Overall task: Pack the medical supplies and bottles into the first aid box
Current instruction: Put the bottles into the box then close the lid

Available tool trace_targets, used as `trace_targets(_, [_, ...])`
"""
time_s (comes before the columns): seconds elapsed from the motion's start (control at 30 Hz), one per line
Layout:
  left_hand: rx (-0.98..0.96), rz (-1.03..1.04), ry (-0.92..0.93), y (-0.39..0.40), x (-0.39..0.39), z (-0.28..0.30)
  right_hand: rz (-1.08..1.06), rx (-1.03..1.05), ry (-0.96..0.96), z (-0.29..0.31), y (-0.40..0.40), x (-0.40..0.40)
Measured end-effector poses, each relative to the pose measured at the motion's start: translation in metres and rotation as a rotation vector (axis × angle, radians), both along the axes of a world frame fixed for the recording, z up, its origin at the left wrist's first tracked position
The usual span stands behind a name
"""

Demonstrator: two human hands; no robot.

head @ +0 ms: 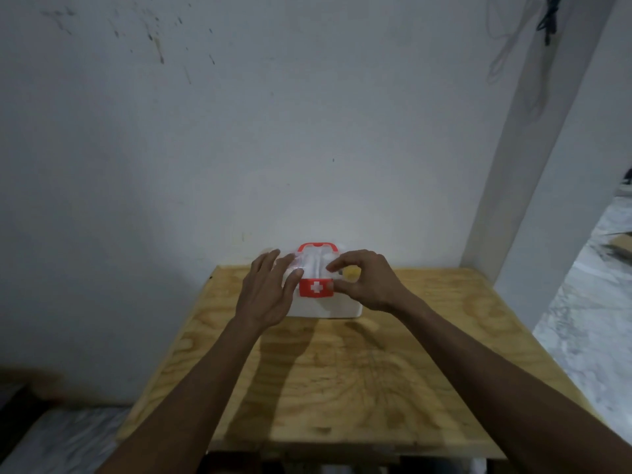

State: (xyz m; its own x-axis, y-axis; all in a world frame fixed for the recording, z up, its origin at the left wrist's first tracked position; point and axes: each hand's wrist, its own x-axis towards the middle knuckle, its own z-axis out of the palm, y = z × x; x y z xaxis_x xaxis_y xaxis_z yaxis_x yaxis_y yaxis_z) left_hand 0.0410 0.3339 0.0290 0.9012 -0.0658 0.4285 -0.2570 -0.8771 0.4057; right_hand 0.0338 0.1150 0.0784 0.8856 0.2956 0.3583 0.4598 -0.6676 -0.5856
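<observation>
A white first aid box [325,307] with a red latch bearing a white cross and a red handle stands at the far middle of the wooden table [342,381]. Its translucent lid looks closed, with pale contents and something yellowish dimly showing through. My left hand [268,292] lies flat against the box's left side and lid, fingers spread. My right hand [366,280] rests on the right part of the lid, fingers curled, thumb near the red latch. Whether the right hand pinches anything is hard to tell in the blur.
The table butts against a white wall [239,148]. A white pillar [533,165] rises at the right, with pale floor [595,302] beyond it. Dark cables hang at the top right. A low dark object sits at the lower left.
</observation>
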Motion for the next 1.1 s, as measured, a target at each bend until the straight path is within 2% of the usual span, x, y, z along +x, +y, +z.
trace_targets(0.13, [0.069,-0.040,0.026,0.001,0.003,-0.003,-0.115,-0.120,-0.087,-0.009,0.006,0.008])
trace_targets(0.3, [0.115,-0.095,0.050,0.005,0.011,-0.015,-0.166,-0.269,-0.007,-0.033,0.008,0.017])
trace_targets(0.53, [0.083,-0.142,-0.080,-0.004,0.002,-0.018,-0.195,-0.212,-0.084,-0.065,0.008,0.016])
trace_targets(0.83, [-0.020,-0.134,0.015,-0.002,0.002,-0.018,-0.233,-0.200,-0.048,-0.071,0.015,0.015])
trace_targets(1.1, [-0.108,-0.127,0.042,-0.002,0.011,-0.020,-0.222,-0.070,-0.027,-0.068,0.013,0.025])
